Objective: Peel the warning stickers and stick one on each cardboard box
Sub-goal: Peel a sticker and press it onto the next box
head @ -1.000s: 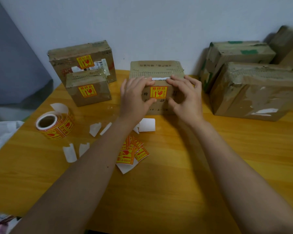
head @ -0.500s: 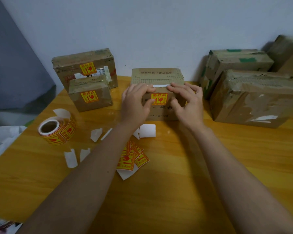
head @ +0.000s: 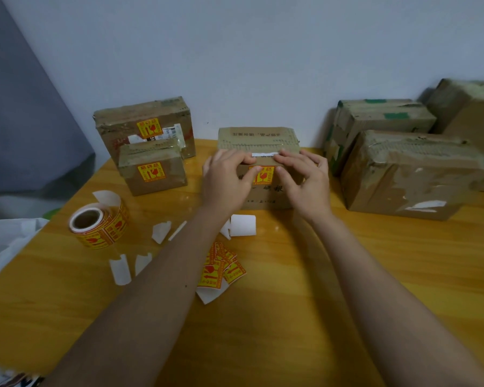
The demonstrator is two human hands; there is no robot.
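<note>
A cardboard box (head: 259,138) stands in the middle at the back of the wooden table, with a yellow and red warning sticker (head: 264,175) on its front face. My left hand (head: 227,181) and my right hand (head: 305,182) rest on that box, fingers over its top edge, both thumbs pressing the sticker's sides. Two smaller boxes at the back left, one behind (head: 143,127) and one in front (head: 153,171), each carry a sticker. A sticker roll (head: 98,224) lies at the left. A loose strip of stickers (head: 220,270) lies under my left forearm.
Three unstickered boxes sit at the right: a front one (head: 408,174), one behind it (head: 375,118) and one at the far right (head: 470,107). White backing scraps (head: 242,225) litter the table (head: 347,275). A white plastic bag (head: 3,241) hangs off the left edge.
The view has tilted up a little, so everything sits lower in the frame. My thumbs have closed in onto the sticker's edges; the hands stay on the middle box.
</note>
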